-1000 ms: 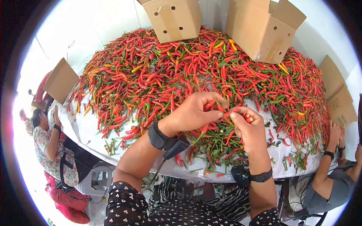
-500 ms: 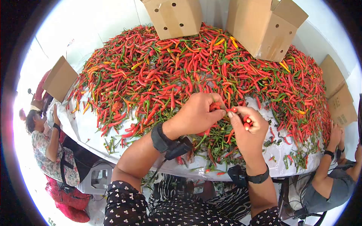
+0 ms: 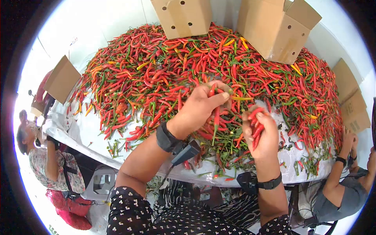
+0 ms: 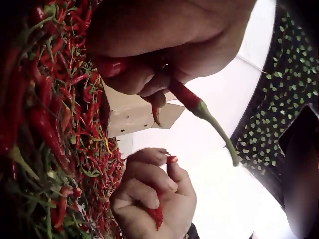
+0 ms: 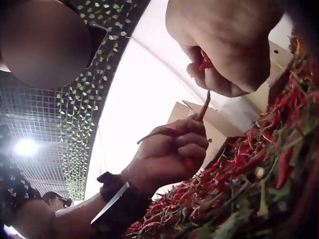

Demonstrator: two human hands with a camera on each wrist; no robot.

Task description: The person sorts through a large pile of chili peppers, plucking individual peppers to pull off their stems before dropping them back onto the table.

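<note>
In the head view the left hand (image 3: pixel 196 111) holds several chillies over the heap. A red chilli (image 3: pixel 216 117) with a green stem hangs below its fingers, and a yellowish one (image 3: pixel 241 98) points right from the fingertips. A short gap away, the right hand (image 3: pixel 263 135) has its fingers curled round several red chillies (image 3: pixel 257 131). The left wrist view shows a green-stemmed chilli (image 4: pixel 188 95) sticking out of the left hand (image 4: pixel 174 40); the right hand (image 4: pixel 154 194) is below, with red showing between its fingers.
A big heap of chillies (image 3: pixel 156 74) covers much of the white table (image 3: pixel 80 133). Cardboard boxes (image 3: pixel 184 19) (image 3: pixel 270 35) stand at the back, with more cardboard at both sides. Green stems (image 3: pixel 225 152) lie near the front edge. Other people are at the left and right.
The hands, which met at the fingertips, have moved apart. The left hand has risen slightly, and the hanging green-stemmed chilli and the yellowish one now show at its fingers.
</note>
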